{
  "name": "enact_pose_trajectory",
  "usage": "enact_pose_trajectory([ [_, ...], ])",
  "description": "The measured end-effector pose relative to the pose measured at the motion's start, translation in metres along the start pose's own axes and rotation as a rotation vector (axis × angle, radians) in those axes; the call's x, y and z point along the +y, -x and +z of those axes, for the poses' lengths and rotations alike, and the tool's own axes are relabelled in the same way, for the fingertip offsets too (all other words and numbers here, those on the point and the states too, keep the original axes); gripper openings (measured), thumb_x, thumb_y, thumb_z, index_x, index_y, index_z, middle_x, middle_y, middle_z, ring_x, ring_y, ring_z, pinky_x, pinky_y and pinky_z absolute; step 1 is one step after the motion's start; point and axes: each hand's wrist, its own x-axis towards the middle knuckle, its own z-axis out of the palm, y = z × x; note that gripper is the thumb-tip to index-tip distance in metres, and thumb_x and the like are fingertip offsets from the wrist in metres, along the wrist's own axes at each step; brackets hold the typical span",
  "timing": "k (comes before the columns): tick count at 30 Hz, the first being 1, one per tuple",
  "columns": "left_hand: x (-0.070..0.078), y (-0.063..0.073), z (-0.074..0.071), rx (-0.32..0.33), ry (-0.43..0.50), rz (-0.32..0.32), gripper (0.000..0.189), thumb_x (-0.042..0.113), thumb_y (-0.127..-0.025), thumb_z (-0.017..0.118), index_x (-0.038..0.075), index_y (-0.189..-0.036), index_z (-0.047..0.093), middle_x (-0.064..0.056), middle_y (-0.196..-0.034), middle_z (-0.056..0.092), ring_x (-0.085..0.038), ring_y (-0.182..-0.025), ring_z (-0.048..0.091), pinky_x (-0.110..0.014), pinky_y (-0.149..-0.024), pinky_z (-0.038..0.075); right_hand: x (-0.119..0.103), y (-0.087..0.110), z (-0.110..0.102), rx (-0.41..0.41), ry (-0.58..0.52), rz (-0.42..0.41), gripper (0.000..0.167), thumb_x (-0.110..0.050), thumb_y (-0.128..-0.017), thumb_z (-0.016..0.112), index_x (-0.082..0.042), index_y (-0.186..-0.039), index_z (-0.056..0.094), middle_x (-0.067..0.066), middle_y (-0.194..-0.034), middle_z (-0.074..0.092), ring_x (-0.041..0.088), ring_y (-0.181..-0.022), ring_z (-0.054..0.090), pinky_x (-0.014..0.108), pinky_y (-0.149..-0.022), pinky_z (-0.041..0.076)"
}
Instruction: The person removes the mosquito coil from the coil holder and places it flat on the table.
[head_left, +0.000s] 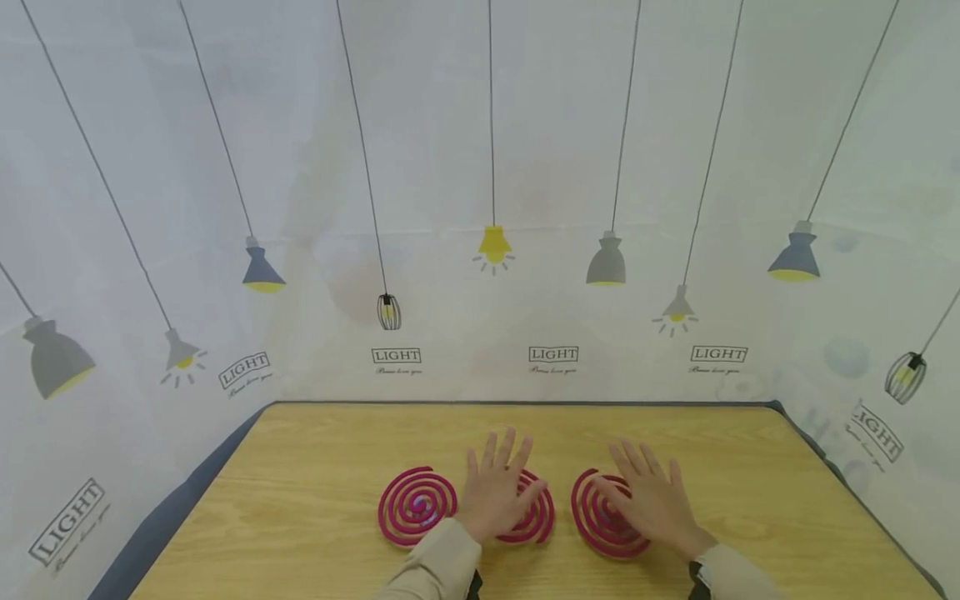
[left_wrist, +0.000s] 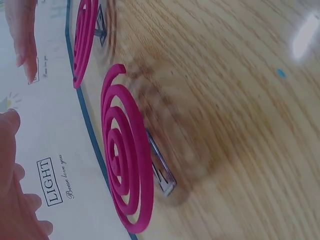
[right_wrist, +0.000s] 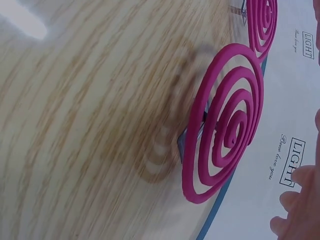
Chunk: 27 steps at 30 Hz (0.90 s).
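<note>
Three dark pink spiral mosquito coils lie in a row: a left coil (head_left: 419, 506), a middle coil (head_left: 551, 510) and a right coil (head_left: 576, 507). My left hand (head_left: 492, 495) hovers over the middle coil with fingers spread, covering part of it. Over the right coil, my right hand (head_left: 657, 505) is likewise spread and hides its upper right side. Neither hand holds anything. From the side, a small metal stand (left_wrist: 169, 186) props up one coil (left_wrist: 146, 175) in the left wrist view. Another metal stand (right_wrist: 182, 145) shows beneath a coil (right_wrist: 189, 167) in the right wrist view.
The coils stand on a wood-grain table (head_left: 300, 467). White curtains (head_left: 442, 167) printed with hanging lamps and the word LIGHT surround its back and sides. A tiny blue speck (left_wrist: 281, 73) lies on the tabletop.
</note>
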Motion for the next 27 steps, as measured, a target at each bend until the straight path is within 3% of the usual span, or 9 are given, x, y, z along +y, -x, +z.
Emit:
enact_pose_trajectory([
  [8,0.016,-0.001,0.003,0.018,0.035,0.04,0.061,0.053,-0.089,0.033,0.021,-0.141,0.024,-0.008,-0.144,0.021,-0.031,-0.131,0.016,-0.058,-0.099,0.015,0.01,0.006,-0.002,-0.049,-0.049,-0.005,0.071,-0.05,-0.084,0.048,-0.004,-0.136,0.033,0.02,-0.138,0.028,0.044,-0.125,0.02,0.067,-0.092,0.006],
  [15,0.028,-0.004,0.016,0.058,0.093,0.087,0.059,0.049,-0.089,0.038,0.022,-0.14,0.026,-0.007,-0.144,0.023,-0.03,-0.13,0.019,-0.056,-0.099,0.019,0.021,0.008,-0.001,-0.026,-0.124,-0.049,0.065,-0.039,-0.083,0.056,0.0,-0.132,0.038,0.025,-0.133,0.035,0.048,-0.12,0.027,0.07,-0.088,0.014],
  [22,0.041,-0.008,0.026,0.087,0.047,0.059,0.059,0.048,-0.084,0.05,0.021,-0.135,0.038,-0.006,-0.135,0.039,-0.031,-0.126,0.029,-0.055,-0.097,0.025,0.029,0.007,-0.006,0.048,-0.223,-0.082,0.05,-0.023,-0.082,0.062,0.006,-0.121,0.048,0.026,-0.121,0.047,0.048,-0.115,0.035,0.062,-0.09,0.027],
  [27,0.05,-0.007,0.03,0.086,0.094,0.03,0.058,0.045,-0.083,0.054,0.019,-0.133,0.041,-0.008,-0.127,0.048,-0.029,-0.117,0.04,-0.048,-0.093,0.033,0.035,0.006,-0.007,0.029,-0.255,-0.075,0.047,-0.019,-0.082,0.061,0.007,-0.119,0.049,0.025,-0.117,0.05,0.044,-0.11,0.042,0.056,-0.09,0.032],
])
